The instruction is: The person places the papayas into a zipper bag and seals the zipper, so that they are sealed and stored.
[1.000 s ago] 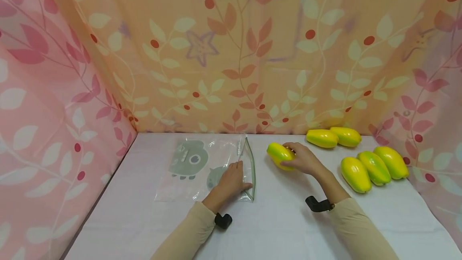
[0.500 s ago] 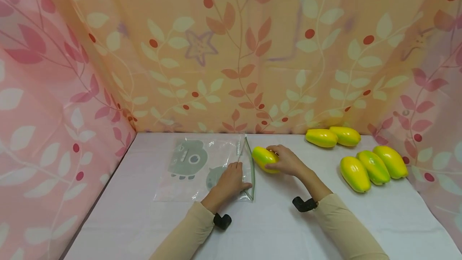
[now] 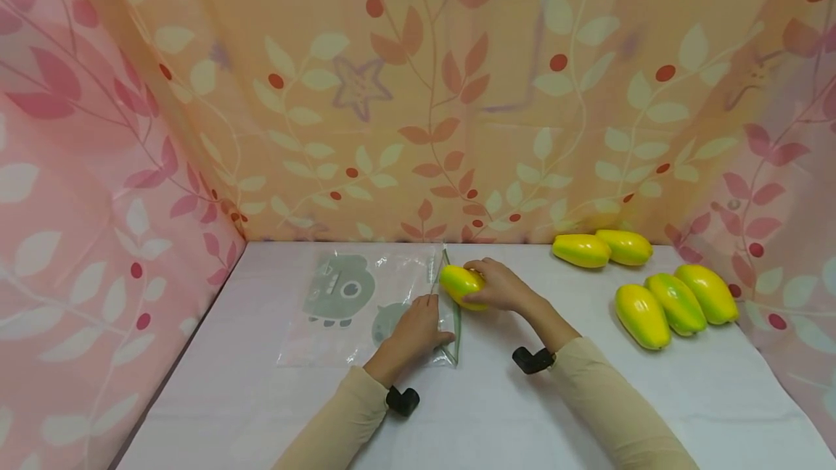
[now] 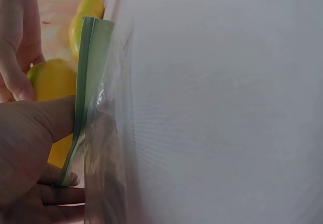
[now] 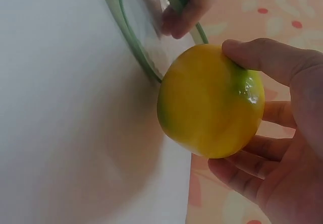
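Note:
A clear zip bag (image 3: 408,274) printed with grey-green cartoon creatures lies flat on the white cloth, its green-edged mouth (image 4: 83,77) facing right. My left hand (image 3: 414,328) grips the upper layer at the mouth, with the thumb on one side and fingers on the other, and the mouth gapes in the right wrist view. My right hand (image 3: 503,287) holds a yellow-green papaya (image 3: 461,286), thumb and fingers around its near end. Its far end (image 5: 207,103) is right at the bag's mouth and overlaps the green edge in the head view.
Two papayas (image 3: 581,250) lie together at the back right, close to the patterned curtain (image 3: 418,93). Three more papayas (image 3: 643,316) lie side by side at the right of the table (image 3: 483,419). Black wrist mounts (image 3: 532,360) stick out from both sleeves.
My right hand has carried the papaya leftward from the open tabletop to the bag's mouth. The left hand has stayed on the bag, and the other papayas lie where they were.

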### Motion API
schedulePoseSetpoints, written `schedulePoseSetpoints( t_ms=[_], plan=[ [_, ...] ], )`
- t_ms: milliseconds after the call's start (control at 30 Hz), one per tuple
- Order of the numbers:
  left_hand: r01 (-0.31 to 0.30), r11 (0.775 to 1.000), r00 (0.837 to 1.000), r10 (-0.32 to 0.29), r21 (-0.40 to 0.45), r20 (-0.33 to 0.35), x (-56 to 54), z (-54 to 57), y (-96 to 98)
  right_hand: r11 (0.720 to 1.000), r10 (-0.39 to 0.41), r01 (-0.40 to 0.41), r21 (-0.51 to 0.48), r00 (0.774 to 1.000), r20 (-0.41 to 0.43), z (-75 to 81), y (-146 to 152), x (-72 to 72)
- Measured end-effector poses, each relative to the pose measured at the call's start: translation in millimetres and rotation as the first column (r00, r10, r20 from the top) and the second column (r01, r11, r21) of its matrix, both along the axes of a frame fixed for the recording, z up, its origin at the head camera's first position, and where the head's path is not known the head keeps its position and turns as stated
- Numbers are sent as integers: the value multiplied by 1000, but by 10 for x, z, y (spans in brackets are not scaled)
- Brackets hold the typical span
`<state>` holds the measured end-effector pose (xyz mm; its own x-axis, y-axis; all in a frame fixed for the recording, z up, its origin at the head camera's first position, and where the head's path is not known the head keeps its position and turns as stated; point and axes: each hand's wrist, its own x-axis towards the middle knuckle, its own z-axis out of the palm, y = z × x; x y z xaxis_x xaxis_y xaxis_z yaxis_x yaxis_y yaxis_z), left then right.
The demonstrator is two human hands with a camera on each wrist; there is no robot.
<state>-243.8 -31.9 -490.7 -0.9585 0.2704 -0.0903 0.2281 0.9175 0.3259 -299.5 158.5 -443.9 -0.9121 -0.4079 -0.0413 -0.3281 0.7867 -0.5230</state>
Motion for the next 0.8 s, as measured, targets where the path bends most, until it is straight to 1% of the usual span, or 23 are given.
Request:
schedulePoseSetpoints(
  t_ms=[200, 267, 433, 567, 800],
  plan=[
    [1, 1000, 1000, -1, 27, 0, 19, -3, 1, 999, 26, -26, 32, 1000, -7, 1, -122, -56],
    [3, 1000, 1000, -3, 27, -1, 17, -7, 0, 999, 19, -18, 44, 1000, -6, 2, -158, -69],
    [8, 1000, 1000, -8, 29, -13, 11, -27, -9, 995, 16, -12, 95, 999, -39, -11, -222, -94],
    [14, 1000, 1000, -13, 20, -20, 13, -33, -19, 995, 16, -9, 97, 998, -62, -8, -270, -98],
    [34, 999, 999, -34, 8, -21, 12, -15, -31, 994, -6, 12, 106, 998, -60, 9, -308, -96]
  ],
)
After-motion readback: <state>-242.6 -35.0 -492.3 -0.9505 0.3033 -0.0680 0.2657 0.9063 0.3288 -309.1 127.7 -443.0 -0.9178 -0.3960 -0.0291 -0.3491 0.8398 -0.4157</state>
